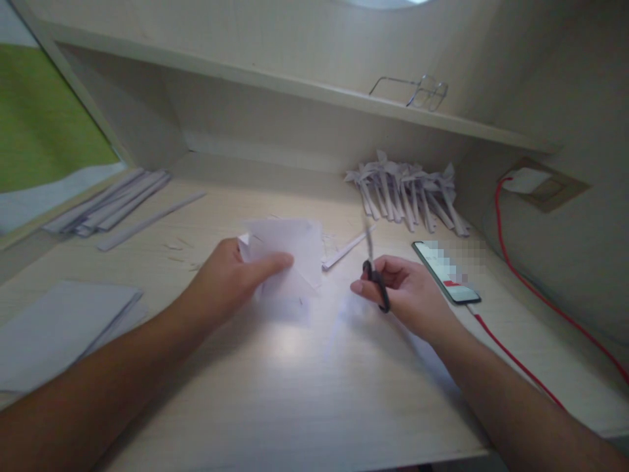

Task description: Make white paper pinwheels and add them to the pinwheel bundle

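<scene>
Pinching folded white paper (287,252) between thumb and fingers, the left hand (230,278) hovers over the desk (295,393); the right hand (410,292) grips scissors (374,272), blades upright.

text: none legible | phone (446,271) screen: blurred out, unreadable

Home study nook: desk (314,393), shelf (295,85), charging phone (446,271).

pale wood-grain desk (304,393) set in a cream alcove. shelf (295,85) across the far wall. wall socket plate (545,187) on the right wall. green panel (39,118) at far left. bright light glare near centre.
</scene>
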A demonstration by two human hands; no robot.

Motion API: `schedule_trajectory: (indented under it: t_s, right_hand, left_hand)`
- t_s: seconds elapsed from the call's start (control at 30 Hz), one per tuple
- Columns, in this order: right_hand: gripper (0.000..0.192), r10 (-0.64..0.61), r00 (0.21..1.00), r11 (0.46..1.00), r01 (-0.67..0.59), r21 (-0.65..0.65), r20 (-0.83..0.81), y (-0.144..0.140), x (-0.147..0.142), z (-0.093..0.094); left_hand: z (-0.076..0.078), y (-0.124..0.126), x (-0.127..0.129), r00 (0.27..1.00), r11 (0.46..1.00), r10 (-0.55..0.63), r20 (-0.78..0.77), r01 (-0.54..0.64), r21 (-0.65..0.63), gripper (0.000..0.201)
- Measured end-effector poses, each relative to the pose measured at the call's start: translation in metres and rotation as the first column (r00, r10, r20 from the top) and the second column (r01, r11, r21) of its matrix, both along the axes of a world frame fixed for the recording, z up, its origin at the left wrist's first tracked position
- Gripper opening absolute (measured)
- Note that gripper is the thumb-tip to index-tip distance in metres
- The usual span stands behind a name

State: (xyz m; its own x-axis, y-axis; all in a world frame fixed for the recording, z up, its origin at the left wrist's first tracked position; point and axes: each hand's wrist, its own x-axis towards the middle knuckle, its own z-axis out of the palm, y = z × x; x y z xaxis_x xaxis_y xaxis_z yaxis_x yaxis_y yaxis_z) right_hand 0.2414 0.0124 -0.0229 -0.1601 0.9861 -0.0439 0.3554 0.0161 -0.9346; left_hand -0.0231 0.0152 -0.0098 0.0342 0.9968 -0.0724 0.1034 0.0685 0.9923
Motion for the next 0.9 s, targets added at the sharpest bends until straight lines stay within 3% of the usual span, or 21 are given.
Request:
schedule_trajectory:
  t_s: [0.07,0.13,0.27,0.37,0.47,0.57,0.7,0.8,0.9]
  right_hand:
    - [0.031,-0.024,0.992,0.995,0.035,0.091,-0.126,-0.001,-0.002,0.005]
    - [0.028,0.035,0.982,0.996,-0.019,0.087,-0.184,-0.006,-0.006,0.007]
    - [0.022,0.090,0.984,0.995,-0.081,0.059,-0.156,-0.016,-0.013,0.004]
    - [0.018,0.057,0.992,0.996,-0.049,0.071,-0.114,-0.018,-0.015,0.000]
    - [0.018,0.009,0.994,0.996,0.001,0.092,-0.111,-0.016,-0.015,-0.001]
    - [0.017,-0.066,0.988,0.987,0.085,0.139,-0.137,-0.015,-0.017,0.000]
    - [0.018,-0.164,0.970,0.966,0.195,0.172,-0.178,-0.018,-0.021,-0.003]
    - [0.019,-0.186,0.967,0.955,0.219,0.199,-0.172,-0.023,-0.024,-0.008]
    - [0.017,-0.156,0.980,0.957,0.181,0.227,-0.125,-0.027,-0.028,-0.011]
  left_hand:
    - [0.002,-0.005,0.004,0.970,0.970,-0.213,-0.118,0.196,-0.145,0.018]
    - [0.003,-0.011,0.009,0.908,0.911,-0.388,-0.158,0.352,-0.215,0.013]
    - [0.005,-0.017,0.014,0.832,0.855,-0.511,-0.217,0.464,-0.233,0.008]
    - [0.006,-0.014,0.012,0.841,0.867,-0.490,-0.229,0.443,-0.226,0.011]
    - [0.004,-0.008,0.009,0.919,0.922,-0.361,-0.158,0.326,-0.209,0.013]
    - [-0.004,-0.005,0.006,0.970,0.960,-0.235,0.057,0.241,-0.143,0.020]
    - [-0.013,-0.010,0.009,0.919,0.967,-0.228,0.321,0.253,-0.038,0.017]
    - [-0.012,-0.015,0.015,0.932,0.955,-0.265,0.247,0.289,-0.066,0.020]
    - [-0.007,-0.017,0.018,0.963,0.969,-0.220,0.153,0.234,-0.080,0.023]
